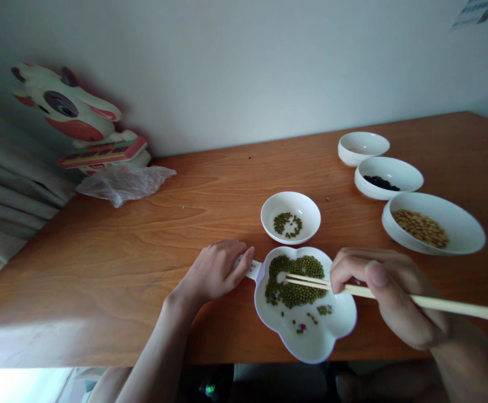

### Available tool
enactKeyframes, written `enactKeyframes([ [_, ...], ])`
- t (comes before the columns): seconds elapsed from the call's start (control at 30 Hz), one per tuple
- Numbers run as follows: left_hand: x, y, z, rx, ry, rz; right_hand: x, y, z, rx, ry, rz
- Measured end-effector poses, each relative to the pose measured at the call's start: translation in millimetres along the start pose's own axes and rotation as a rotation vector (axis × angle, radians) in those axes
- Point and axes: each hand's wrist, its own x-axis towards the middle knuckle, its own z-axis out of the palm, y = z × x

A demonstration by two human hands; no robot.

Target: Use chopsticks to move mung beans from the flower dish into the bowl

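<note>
My left hand (219, 270) is closed around the short handle of a flower-shaped white dish (317, 341) with a lilac rim. Green mung beans (306, 270) cover the dish's upper part, and a few lie scattered lower down. In my right hand (390, 291) is a pair of wooden chopsticks (364, 290). Their tips lie close together among the beans; whether a bean is between them I cannot tell. Just beyond the dish stands a white bowl (309, 210) with a small amount of mung beans at its bottom.
At the right stand three white bowls: one with tan beans (420, 228), one with black beans (380, 182), and a far one (364, 146) whose contents are hard to see. A cow-shaped toy keyboard (88, 126) and a clear plastic bag (126, 182) sit at the back left.
</note>
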Motion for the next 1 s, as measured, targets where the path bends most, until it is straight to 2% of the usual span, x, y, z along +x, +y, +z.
enactKeyframes([
  [0.33,-0.1,-0.1,0.2,-0.012,-0.004,0.002,-6.0,8.4,-4.3,0.126,0.14,0.021],
  [0.5,-0.1,-0.5,0.6,-0.019,-0.008,0.001,-6.3,2.9,-15.4,0.045,0.152,0.059],
  [0.6,-0.6,-1.1,0.8,-0.015,-0.002,0.001,-4.2,-5.8,-17.9,-0.035,0.123,0.082],
  [0.73,-0.7,-1.0,0.4,-0.021,-0.008,0.0,1.7,-17.7,-11.7,-0.095,0.017,0.117],
  [0.87,0.2,-0.2,0.3,-0.024,-0.013,-0.009,10.5,-22.6,1.8,-0.158,-0.114,0.048],
  [1.0,0.3,-0.5,0.6,-0.027,-0.017,-0.009,13.3,-21.6,10.8,-0.132,-0.133,0.04],
])
